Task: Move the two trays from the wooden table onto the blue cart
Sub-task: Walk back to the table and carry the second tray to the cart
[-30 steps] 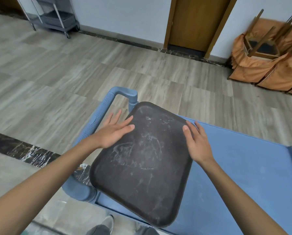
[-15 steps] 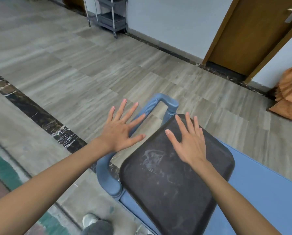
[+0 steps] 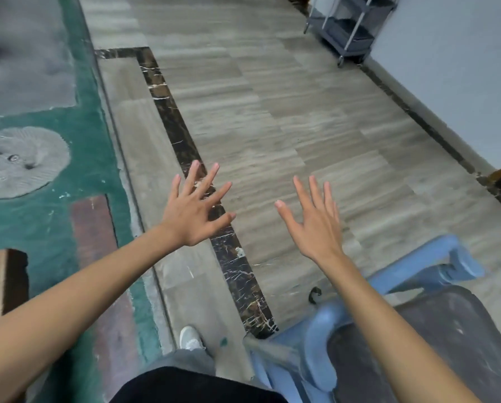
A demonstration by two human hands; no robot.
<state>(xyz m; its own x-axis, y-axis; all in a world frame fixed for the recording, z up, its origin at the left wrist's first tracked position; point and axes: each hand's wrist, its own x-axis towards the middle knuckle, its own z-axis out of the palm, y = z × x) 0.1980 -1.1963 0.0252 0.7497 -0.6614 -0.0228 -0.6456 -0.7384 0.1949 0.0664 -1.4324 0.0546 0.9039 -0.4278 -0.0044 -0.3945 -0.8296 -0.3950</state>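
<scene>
Both hands have lifted off the dark tray (image 3: 447, 338), which lies on the blue cart (image 3: 316, 344), and the left hand (image 3: 194, 210) and right hand (image 3: 316, 225) now hover open and empty left of it, so one tray looks delivered.

Head camera looks steeply down, floor (image 3: 272, 126) near

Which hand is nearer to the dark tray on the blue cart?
The right hand. It is open in the air over the floor, just up and left of the dark tray on the blue cart. The left hand is also open, farther left.
</scene>
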